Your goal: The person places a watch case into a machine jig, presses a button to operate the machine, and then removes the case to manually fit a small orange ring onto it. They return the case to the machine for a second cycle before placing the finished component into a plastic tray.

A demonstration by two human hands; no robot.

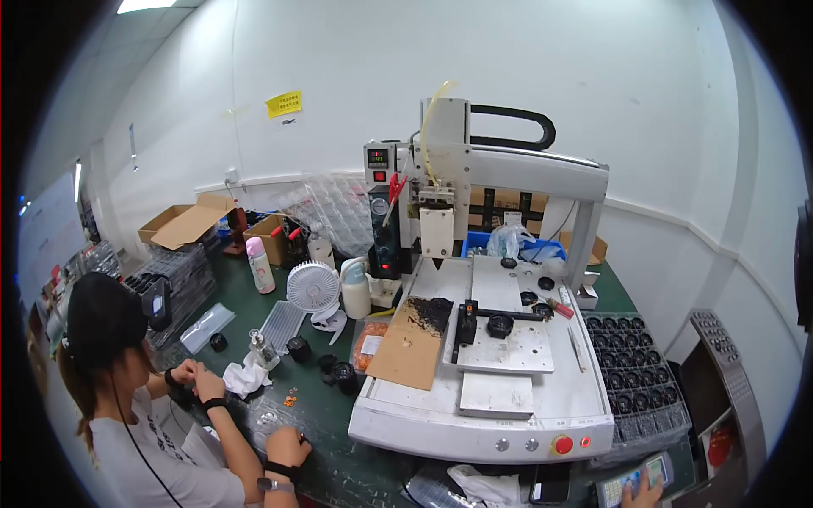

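My left hand (288,446) is closed at the table's front edge, left of the white benchtop machine (483,433). A small dark bit shows at its fingertips, too small to name. Low at the right, my right hand (645,493) lies with fingers apart on the keys of a handheld control pad (611,491) with a small screen. On the machine's bed, a round black part (500,325) sits on a metal fixture plate (529,354). Above the bed hangs the dispensing head (436,233), its dark tip pointing down.
A co-worker (127,406) sits at the left, hands together (196,379). Nearby are small orange pieces (290,398), black cups (344,376), a white fan (312,288) and a bottle (260,266). Stained cardboard (405,356) covers the bed's left. Trays of black parts (628,372) stand right; a phone (550,483) lies in front.
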